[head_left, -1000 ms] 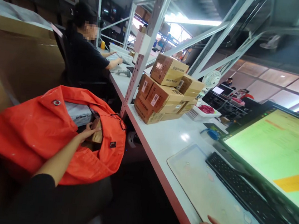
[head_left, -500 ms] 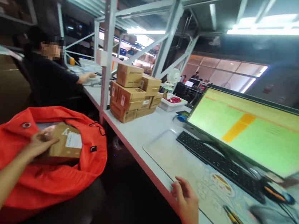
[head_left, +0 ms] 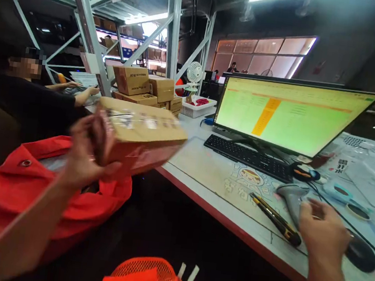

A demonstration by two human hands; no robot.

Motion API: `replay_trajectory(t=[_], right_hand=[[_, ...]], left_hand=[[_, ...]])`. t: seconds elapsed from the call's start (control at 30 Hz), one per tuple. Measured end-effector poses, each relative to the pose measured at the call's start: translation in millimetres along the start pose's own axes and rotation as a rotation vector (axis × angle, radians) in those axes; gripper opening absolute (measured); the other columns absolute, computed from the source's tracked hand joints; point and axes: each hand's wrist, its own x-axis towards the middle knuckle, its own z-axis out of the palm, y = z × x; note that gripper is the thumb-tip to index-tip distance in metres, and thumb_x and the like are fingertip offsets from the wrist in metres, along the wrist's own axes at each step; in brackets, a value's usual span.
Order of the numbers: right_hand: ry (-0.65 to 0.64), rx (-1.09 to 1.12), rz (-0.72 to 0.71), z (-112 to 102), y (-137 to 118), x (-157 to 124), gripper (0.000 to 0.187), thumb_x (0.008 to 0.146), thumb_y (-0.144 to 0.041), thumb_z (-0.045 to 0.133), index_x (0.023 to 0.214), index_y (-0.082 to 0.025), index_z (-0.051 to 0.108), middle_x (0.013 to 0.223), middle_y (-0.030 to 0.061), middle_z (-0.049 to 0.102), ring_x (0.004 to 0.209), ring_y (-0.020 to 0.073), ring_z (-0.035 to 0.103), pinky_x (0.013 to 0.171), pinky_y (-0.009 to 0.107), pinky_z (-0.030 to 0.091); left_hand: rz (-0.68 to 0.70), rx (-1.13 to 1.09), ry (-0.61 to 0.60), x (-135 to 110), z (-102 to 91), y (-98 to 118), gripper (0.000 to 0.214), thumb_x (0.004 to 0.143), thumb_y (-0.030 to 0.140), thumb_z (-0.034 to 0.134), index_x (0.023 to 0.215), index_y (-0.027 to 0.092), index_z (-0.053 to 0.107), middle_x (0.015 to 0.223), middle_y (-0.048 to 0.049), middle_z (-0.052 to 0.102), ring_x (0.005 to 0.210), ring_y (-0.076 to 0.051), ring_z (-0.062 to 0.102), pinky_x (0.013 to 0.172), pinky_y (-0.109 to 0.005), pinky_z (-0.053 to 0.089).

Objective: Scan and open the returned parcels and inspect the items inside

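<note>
My left hand (head_left: 86, 156) grips the end of a cardboard box (head_left: 148, 129), thumb below and fingers on its near side. The box is blurred, has clear tape on top, and is held above the desk's left edge. Below it sits an open red bag (head_left: 31, 204) with something grey inside. My right hand (head_left: 324, 228) is on the desk, fingers curled on a grey barcode scanner (head_left: 291, 199), whose far portion the hand hides. Left of the scanner lies a yellow-and-black utility knife (head_left: 275, 218); a black mouse (head_left: 361, 253) is just right of the hand.
A monitor (head_left: 291, 120) and black keyboard (head_left: 248, 156) stand on the desk. Stacked boxes (head_left: 131, 80) and a white basket (head_left: 198, 108) are behind. Tape rolls (head_left: 357, 210) lie at right. An orange mesh item (head_left: 154, 279) is below. A person (head_left: 33, 91) works at left.
My left hand has lifted the cardboard box out of the red bag and moved it up and right. My right hand has moved from the desk edge to the scanner. The view has turned right.
</note>
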Motion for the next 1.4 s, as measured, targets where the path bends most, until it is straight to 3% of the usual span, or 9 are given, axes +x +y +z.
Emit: replay_trajectory(t=[0.07, 0.17, 0.27, 0.43, 0.63, 0.73, 0.97, 1.17, 1.4], right_hand=[[-0.151, -0.219, 0.084, -9.0, 17.2, 16.9, 0.048, 0.091, -0.039, 0.055, 0.126, -0.01, 0.069, 0.113, 0.0222, 0.073, 0.106, 0.0386, 0.069, 0.093, 0.051, 0.052], [-0.359, -0.404, 0.102, -10.0, 31.3, 21.2, 0.061, 0.095, -0.044, 0.054, 0.142, -0.006, 0.058, 0.131, 0.0265, 0.066, 0.124, 0.0434, 0.062, 0.098, 0.052, 0.05], [-0.417, -0.479, 0.111, -4.6, 33.3, 17.8, 0.066, 0.098, -0.048, 0.05, 0.149, -0.006, 0.05, 0.136, 0.0255, 0.064, 0.128, 0.0427, 0.06, 0.104, 0.051, 0.048], [-0.475, -0.612, 0.113, 11.7, 16.7, 25.1, 0.067, 0.097, -0.047, 0.054, 0.149, -0.005, 0.048, 0.133, 0.0272, 0.064, 0.127, 0.0412, 0.061, 0.104, 0.049, 0.049], [-0.469, -0.609, 0.2, 41.0, -3.6, 38.0, 0.065, 0.092, -0.039, 0.056, 0.142, 0.003, 0.051, 0.13, 0.0334, 0.061, 0.125, 0.0425, 0.061, 0.099, 0.05, 0.052], [-0.476, -0.635, 0.158, 26.4, -15.9, 39.9, 0.065, 0.095, -0.049, 0.052, 0.135, 0.002, 0.057, 0.125, 0.0336, 0.064, 0.119, 0.0432, 0.063, 0.095, 0.05, 0.053], [-0.573, -0.335, -0.451, -74.4, -62.7, -16.9, 0.04, 0.087, -0.059, 0.059, 0.1, -0.023, 0.07, 0.085, 0.0106, 0.073, 0.078, 0.0305, 0.07, 0.071, 0.04, 0.054], [-0.768, -0.143, -0.83, -74.4, -91.0, -79.3, 0.046, 0.085, -0.049, 0.065, 0.125, -0.027, 0.071, 0.116, 0.0072, 0.077, 0.097, 0.0293, 0.074, 0.082, 0.041, 0.059], [-0.702, -0.273, -0.463, -29.1, -65.9, -35.2, 0.052, 0.086, -0.05, 0.064, 0.132, -0.026, 0.068, 0.12, 0.0095, 0.075, 0.105, 0.0314, 0.072, 0.091, 0.039, 0.055]], left_hand=[[0.007, -0.115, -0.112, -7.0, 70.3, 9.2, 0.115, 0.056, 0.074, 0.089, 0.148, 0.023, 0.043, 0.154, -0.0142, 0.037, 0.148, -0.038, 0.038, 0.125, -0.056, 0.033], [-0.019, -0.281, -0.203, -32.4, 160.8, 15.3, 0.122, 0.06, 0.072, 0.087, 0.156, 0.028, 0.028, 0.155, -0.0152, 0.036, 0.15, -0.038, 0.036, 0.122, -0.053, 0.035], [0.148, -0.187, -0.212, -56.6, 207.5, 18.5, 0.131, 0.053, 0.057, 0.096, 0.158, 0.032, 0.023, 0.16, -0.0172, 0.029, 0.152, -0.043, 0.029, 0.123, -0.06, 0.028], [0.412, -0.083, -0.294, -62.1, 209.4, 14.1, 0.138, 0.045, 0.04, 0.1, 0.159, 0.039, 0.023, 0.166, -0.0169, 0.019, 0.152, -0.048, 0.027, 0.122, -0.067, 0.022], [-0.074, -0.299, -0.298, -40.0, 223.1, -20.1, 0.132, 0.06, 0.06, 0.092, 0.164, 0.03, 0.016, 0.167, -0.0162, 0.021, 0.157, -0.041, 0.021, 0.128, -0.058, 0.021], [-0.24, -0.487, -0.292, -37.3, 240.1, -43.3, 0.127, 0.069, 0.07, 0.084, 0.164, 0.026, 0.011, 0.168, -0.0197, 0.023, 0.156, -0.039, 0.026, 0.129, -0.056, 0.022], [-0.255, -0.627, -0.424, -48.0, 264.9, -62.8, 0.143, 0.06, 0.068, 0.091, 0.165, 0.026, 0.003, 0.17, -0.0227, 0.018, 0.158, -0.039, 0.024, 0.129, -0.053, 0.023], [-0.251, -0.723, -0.503, -44.1, 283.1, -64.5, 0.151, 0.057, 0.069, 0.092, 0.166, 0.027, -0.002, 0.173, -0.0222, 0.012, 0.16, -0.04, 0.016, 0.131, -0.052, 0.016], [-0.294, -0.687, -0.533, -42.9, 288.3, -79.8, 0.154, 0.056, 0.064, 0.095, 0.167, 0.029, -0.006, 0.174, -0.022, 0.011, 0.161, -0.039, 0.016, 0.131, -0.056, 0.014]])
